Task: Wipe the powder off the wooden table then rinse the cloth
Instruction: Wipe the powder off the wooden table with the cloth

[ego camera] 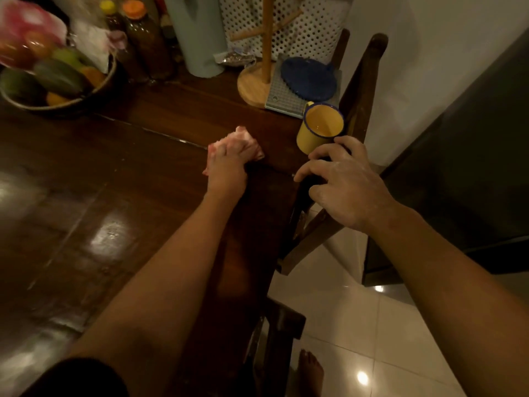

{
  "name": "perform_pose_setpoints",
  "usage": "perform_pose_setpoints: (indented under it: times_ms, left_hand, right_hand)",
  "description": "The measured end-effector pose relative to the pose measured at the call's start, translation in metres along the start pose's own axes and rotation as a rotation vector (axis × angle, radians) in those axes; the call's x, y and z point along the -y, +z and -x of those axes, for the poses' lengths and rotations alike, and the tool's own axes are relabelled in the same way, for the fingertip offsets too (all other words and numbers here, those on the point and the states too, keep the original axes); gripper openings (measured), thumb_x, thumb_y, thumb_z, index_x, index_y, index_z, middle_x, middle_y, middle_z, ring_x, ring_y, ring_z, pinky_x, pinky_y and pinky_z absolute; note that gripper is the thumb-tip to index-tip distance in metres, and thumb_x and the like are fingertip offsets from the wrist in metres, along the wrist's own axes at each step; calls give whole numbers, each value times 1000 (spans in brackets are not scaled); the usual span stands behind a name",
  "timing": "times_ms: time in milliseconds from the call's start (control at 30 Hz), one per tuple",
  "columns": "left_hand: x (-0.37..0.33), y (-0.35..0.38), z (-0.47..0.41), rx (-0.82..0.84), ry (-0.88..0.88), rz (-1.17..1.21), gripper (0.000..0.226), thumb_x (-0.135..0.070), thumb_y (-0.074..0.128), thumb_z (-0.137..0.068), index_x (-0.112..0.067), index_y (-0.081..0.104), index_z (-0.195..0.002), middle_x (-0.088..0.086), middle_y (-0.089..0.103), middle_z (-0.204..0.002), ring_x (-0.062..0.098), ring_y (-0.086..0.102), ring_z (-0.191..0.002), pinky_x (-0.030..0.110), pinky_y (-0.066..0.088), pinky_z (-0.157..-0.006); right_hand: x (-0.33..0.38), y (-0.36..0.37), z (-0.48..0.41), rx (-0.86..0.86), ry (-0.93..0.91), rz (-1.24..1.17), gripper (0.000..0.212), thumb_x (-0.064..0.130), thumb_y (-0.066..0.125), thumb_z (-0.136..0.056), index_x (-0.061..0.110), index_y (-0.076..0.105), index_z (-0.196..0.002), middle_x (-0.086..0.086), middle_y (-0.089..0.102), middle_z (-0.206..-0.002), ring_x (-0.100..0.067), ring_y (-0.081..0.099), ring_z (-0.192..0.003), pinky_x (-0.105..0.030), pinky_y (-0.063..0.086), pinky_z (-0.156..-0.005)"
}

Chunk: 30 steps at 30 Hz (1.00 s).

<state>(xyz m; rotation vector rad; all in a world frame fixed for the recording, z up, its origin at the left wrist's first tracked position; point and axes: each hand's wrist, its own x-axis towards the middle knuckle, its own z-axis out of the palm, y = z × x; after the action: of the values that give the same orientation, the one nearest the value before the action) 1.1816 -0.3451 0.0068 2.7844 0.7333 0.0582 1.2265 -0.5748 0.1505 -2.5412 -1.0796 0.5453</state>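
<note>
A dark wooden table [120,179] fills the left and middle of the view. My left hand [227,164] presses a bunched pink cloth [243,137] down on the table near its right edge. My right hand [343,181], dusted with white powder, hovers cupped just past the table's right edge, fingers apart and curled, close below a yellow enamel mug [319,128]. Whether it touches the edge I cannot tell. Faint pale smears show on the table at the lower left.
A fruit bowl [57,78] stands at the back left, with bottles [143,38], a paper roll [197,38], a wooden mug tree [263,67] and a blue mat [309,78] behind. A dark chair [357,110] stands right of the table on the tiled floor [357,325].
</note>
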Motion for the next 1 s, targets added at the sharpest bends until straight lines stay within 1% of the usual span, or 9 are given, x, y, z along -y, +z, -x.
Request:
perform_pose_setpoints:
  times_ms: [200, 267, 400, 533, 633, 700, 833, 933, 1000]
  left_hand:
    - [14, 0, 30, 20, -86, 35, 74, 1, 45, -87, -39, 37, -149, -7, 30, -157, 35, 19, -145, 53, 13, -121]
    - [19, 0, 33, 57, -33, 53, 75, 3, 44, -88, -40, 37, -149, -9, 25, -160, 34, 15, -147, 54, 10, -122]
    - [45, -3, 61, 87, 237, 151, 75, 10, 44, -84, -38, 51, -140, -8, 31, -160, 29, 17, -150, 58, 10, -121]
    - [63, -6, 120, 109, 453, 284, 72, 14, 43, -80, -32, 60, -133, -11, 40, -154, 16, 18, -152, 53, 5, -123]
    - [80, -11, 158, 108, 396, 311, 70, 4, 35, -75, -30, 65, -129, -11, 49, -148, 15, 23, -150, 43, 2, -125]
    - [94, -13, 176, 77, 268, 290, 75, 7, 40, -72, -34, 64, -130, -11, 53, -144, 18, 27, -148, 48, 6, -125]
    - [86, -18, 220, -48, -46, 315, 78, 14, 48, -71, -35, 63, -131, -9, 53, -143, 26, 35, -142, 53, 14, -121]
    - [76, -21, 262, -7, 40, 359, 73, 8, 41, -70, -31, 68, -124, -11, 50, -145, 23, 33, -144, 38, 2, -123]
    - [85, -26, 293, 114, 185, 400, 70, 2, 33, -69, -33, 73, -114, -13, 55, -142, 14, 27, -149, 31, -4, -123]
  right_hand:
    - [2, -9, -19, -14, 44, 57, 49, 35, 64, -84, 47, 49, -129, 4, 38, -147, -24, 20, -143, -58, 16, -116]
    - [0, -6, -28, 10, 50, 43, 41, 42, 63, -80, 46, 53, -120, 3, 43, -143, -25, 22, -141, -64, 18, -114]
    - [-6, -1, -32, -11, 43, 5, 24, 54, 48, -61, 53, 52, -84, -1, 56, -124, -29, 42, -129, -61, 38, -103]
    - [-3, -2, -33, 37, 55, 113, 12, 48, 50, -65, 45, 51, -76, -2, 56, -119, -28, 36, -131, -58, 35, -105]
    - [-6, -1, -33, 5, 27, 81, 8, 50, 49, -64, 52, 51, -71, 4, 54, -106, -26, 40, -128, -59, 36, -104]
    - [-8, 0, -34, -22, -7, 85, 11, 56, 44, -61, 58, 51, -69, 8, 55, -99, -26, 45, -124, -59, 37, -103]
    - [-4, -1, -32, -1, -17, 120, 14, 57, 42, -64, 58, 53, -72, 3, 64, -112, -30, 45, -126, -53, 35, -108]
    - [-14, -1, -35, 27, 24, 172, 25, 59, 35, -62, 64, 52, -80, -3, 62, -118, -31, 48, -127, -61, 36, -108]
    - [2, -6, -23, 42, 46, 200, 34, 59, 31, -61, 55, 52, -88, -3, 64, -118, -32, 50, -125, -65, 34, -110]
